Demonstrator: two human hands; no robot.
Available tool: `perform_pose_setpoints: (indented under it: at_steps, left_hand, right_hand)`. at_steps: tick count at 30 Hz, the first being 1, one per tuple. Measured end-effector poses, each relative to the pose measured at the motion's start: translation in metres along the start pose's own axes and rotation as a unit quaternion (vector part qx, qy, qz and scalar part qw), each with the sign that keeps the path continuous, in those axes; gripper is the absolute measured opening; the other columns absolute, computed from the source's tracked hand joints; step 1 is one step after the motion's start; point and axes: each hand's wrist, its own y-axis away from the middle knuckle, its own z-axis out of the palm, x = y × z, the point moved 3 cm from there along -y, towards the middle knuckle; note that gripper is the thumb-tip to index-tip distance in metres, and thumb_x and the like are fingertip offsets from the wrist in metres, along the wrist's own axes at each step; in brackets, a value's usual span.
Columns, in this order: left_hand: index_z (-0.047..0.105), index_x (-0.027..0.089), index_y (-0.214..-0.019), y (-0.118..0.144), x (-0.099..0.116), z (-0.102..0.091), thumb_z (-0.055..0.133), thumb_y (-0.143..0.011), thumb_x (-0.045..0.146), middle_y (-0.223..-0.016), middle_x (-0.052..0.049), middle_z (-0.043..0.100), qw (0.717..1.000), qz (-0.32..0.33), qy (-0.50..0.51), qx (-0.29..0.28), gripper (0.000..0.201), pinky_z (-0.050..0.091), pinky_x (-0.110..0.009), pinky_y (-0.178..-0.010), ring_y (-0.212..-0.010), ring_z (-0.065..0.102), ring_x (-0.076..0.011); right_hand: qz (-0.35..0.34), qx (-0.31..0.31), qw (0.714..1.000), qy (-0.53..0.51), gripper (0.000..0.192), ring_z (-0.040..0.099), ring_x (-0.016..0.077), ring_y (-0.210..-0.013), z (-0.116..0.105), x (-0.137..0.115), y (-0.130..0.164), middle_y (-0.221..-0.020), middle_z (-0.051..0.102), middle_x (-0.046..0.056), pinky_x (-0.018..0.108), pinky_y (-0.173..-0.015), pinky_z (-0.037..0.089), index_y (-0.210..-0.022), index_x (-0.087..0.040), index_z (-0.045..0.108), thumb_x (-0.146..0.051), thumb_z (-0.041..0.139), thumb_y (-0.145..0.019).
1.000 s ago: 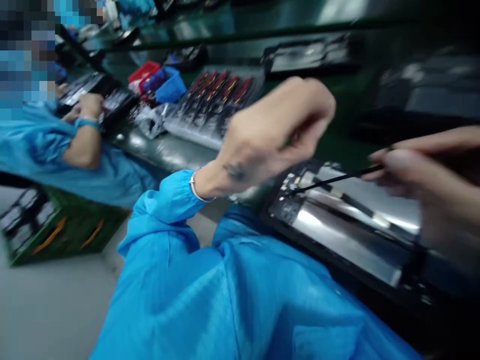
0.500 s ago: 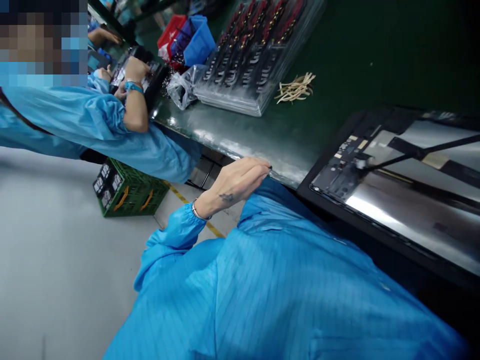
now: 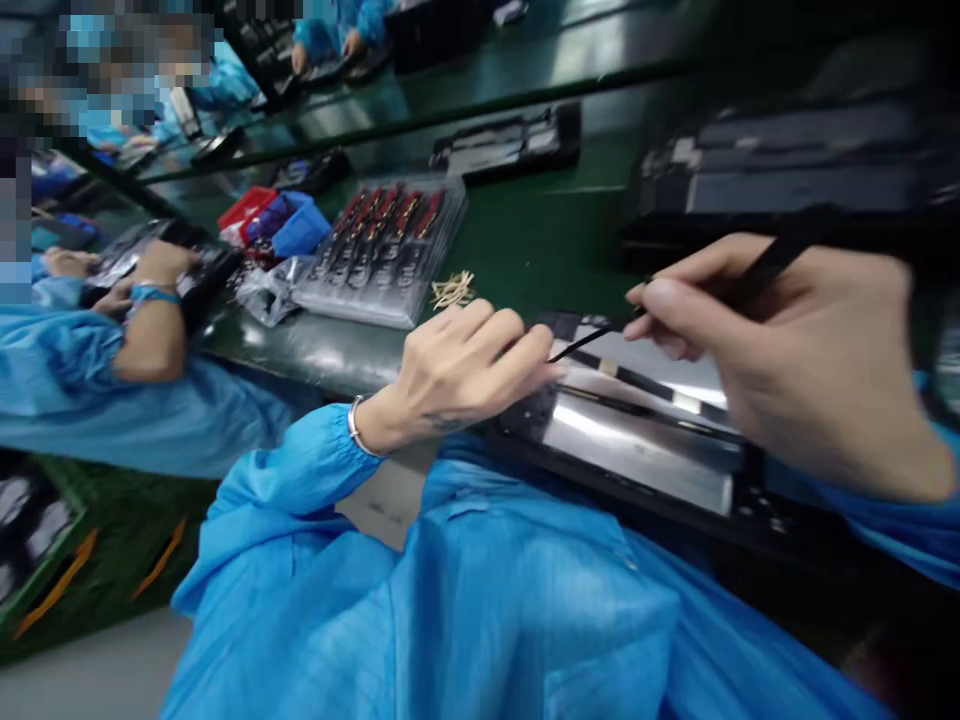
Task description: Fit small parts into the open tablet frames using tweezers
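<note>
An opened tablet-like device [image 3: 645,450] with a silvery inside lies in a black frame at the near edge of the green bench. My left hand [image 3: 457,375] rests with curled fingers on the device's left corner, fingertips touching it. My right hand [image 3: 795,360] pinches a thin black tool [image 3: 600,338] like a pen, its tip pointing left and down to the device beside my left fingertips. Blue sleeves cover both arms.
A clear tray of red-and-black parts [image 3: 382,250] and a small heap of pale strips [image 3: 452,290] lie behind the device. Red and blue bins [image 3: 281,220] stand further left. A co-worker's forearm [image 3: 146,330] rests on the bench at left. A green crate [image 3: 52,560] sits on the floor.
My left hand rose from the bench edge onto the device's corner. My right hand came back into view holding the tool. The camera tilted up.
</note>
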Motion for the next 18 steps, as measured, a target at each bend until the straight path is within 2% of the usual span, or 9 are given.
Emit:
perform_pose_setpoints:
  at_steps: [3, 5, 7, 9, 10, 11, 14, 16, 18]
  left_hand:
    - [0.065, 0.021, -0.085, -0.044, 0.004, 0.016, 0.046, -0.112, 0.040, -0.065, -0.003, 0.054, 0.999, 0.008, -0.029, -0.011, 0.038, 0.033, -0.036, -0.060, -0.067, 0.057, -0.0193]
    - [0.063, 0.021, -0.076, -0.058, 0.005, 0.023, 0.045, -0.112, 0.029, -0.060, -0.002, 0.050, 0.999, 0.022, -0.040, 0.008, 0.041, 0.028, -0.036, -0.058, -0.062, 0.052, -0.0179]
    - [0.066, 0.019, -0.075, -0.063, 0.001, 0.028, 0.048, -0.110, 0.024, -0.060, -0.001, 0.052, 0.999, 0.014, -0.024, 0.028, 0.040, 0.026, -0.035, -0.058, -0.060, 0.049, -0.0162]
    - [0.073, 0.018, -0.085, -0.063, -0.010, 0.031, 0.052, -0.110, 0.029, -0.066, -0.001, 0.061, 0.995, -0.044, 0.086, 0.032, 0.034, 0.029, -0.032, -0.059, -0.061, 0.050, -0.0139]
    - [0.076, 0.018, -0.092, -0.062, -0.016, 0.032, 0.055, -0.110, 0.033, -0.070, -0.001, 0.065, 0.980, -0.092, 0.177, 0.027, 0.032, 0.032, -0.030, -0.059, -0.062, 0.052, -0.0126]
    - [0.078, 0.018, -0.097, -0.061, -0.022, 0.034, 0.056, -0.110, 0.038, -0.076, -0.001, 0.070, 0.950, -0.142, 0.276, 0.022, 0.032, 0.035, -0.028, -0.059, -0.063, 0.054, -0.0117]
    - [0.082, 0.018, -0.101, -0.060, -0.028, 0.040, 0.063, -0.106, 0.046, -0.091, -0.004, 0.077, 0.825, -0.256, 0.504, 0.004, 0.035, 0.046, -0.025, -0.068, -0.077, 0.065, -0.0131]
    - [0.084, 0.018, -0.100, -0.062, -0.024, 0.044, 0.067, -0.103, 0.049, -0.088, -0.005, 0.076, 0.763, -0.292, 0.577, -0.001, 0.036, 0.050, -0.025, -0.074, -0.083, 0.067, -0.0155]
    - [0.085, 0.019, -0.100, -0.063, -0.019, 0.048, 0.069, -0.101, 0.050, -0.078, -0.003, 0.071, 0.724, -0.309, 0.617, -0.004, 0.035, 0.050, -0.025, -0.072, -0.075, 0.063, -0.0139]
  right_hand:
    - [-0.028, 0.005, 0.999, -0.023, 0.016, 0.060, 0.0151, -0.064, 0.003, -0.006, -0.002, -0.071, 0.069, 0.001, 0.033, -0.061, 0.046, -0.081, -0.023, 0.073, -0.030, 0.074, -0.095]
    - [-0.029, 0.001, 0.999, -0.030, 0.017, 0.061, 0.0158, -0.066, 0.003, -0.004, -0.004, -0.071, 0.068, 0.000, 0.033, -0.063, 0.047, -0.081, -0.024, 0.072, -0.030, 0.072, -0.096]
    - [-0.032, 0.002, 0.999, -0.039, 0.020, 0.060, 0.0155, -0.067, 0.001, -0.001, -0.008, -0.075, 0.070, 0.000, 0.033, -0.065, 0.048, -0.082, -0.024, 0.071, -0.035, 0.069, -0.099]
    - [-0.034, 0.008, 0.998, -0.048, 0.027, 0.060, 0.0157, -0.069, -0.001, 0.004, -0.012, -0.080, 0.072, 0.002, 0.033, -0.066, 0.048, -0.084, -0.024, 0.072, -0.045, 0.066, -0.101]
    - [-0.033, 0.005, 0.998, -0.046, 0.030, 0.061, 0.0163, -0.071, -0.001, 0.007, -0.014, -0.082, 0.072, 0.002, 0.033, -0.067, 0.048, -0.086, -0.024, 0.073, -0.050, 0.067, -0.101]
    - [-0.032, -0.003, 0.999, -0.041, 0.032, 0.063, 0.0172, -0.073, 0.000, 0.010, -0.016, -0.084, 0.073, 0.003, 0.033, -0.067, 0.048, -0.089, -0.024, 0.075, -0.054, 0.069, -0.098]
    - [-0.035, -0.048, 0.998, -0.034, 0.035, 0.068, 0.0209, -0.082, 0.004, 0.019, -0.021, -0.089, 0.076, 0.004, 0.034, -0.070, 0.050, -0.095, -0.024, 0.078, -0.058, 0.075, -0.092]
    - [-0.044, -0.068, 0.996, -0.046, 0.034, 0.070, 0.0222, -0.085, 0.007, 0.022, -0.022, -0.090, 0.077, 0.004, 0.035, -0.072, 0.052, -0.097, -0.023, 0.079, -0.057, 0.077, -0.091]
    - [-0.049, -0.071, 0.994, -0.061, 0.034, 0.069, 0.0218, -0.080, 0.009, 0.024, -0.021, -0.084, 0.075, 0.003, 0.035, -0.072, 0.052, -0.093, -0.024, 0.079, -0.057, 0.079, -0.089]
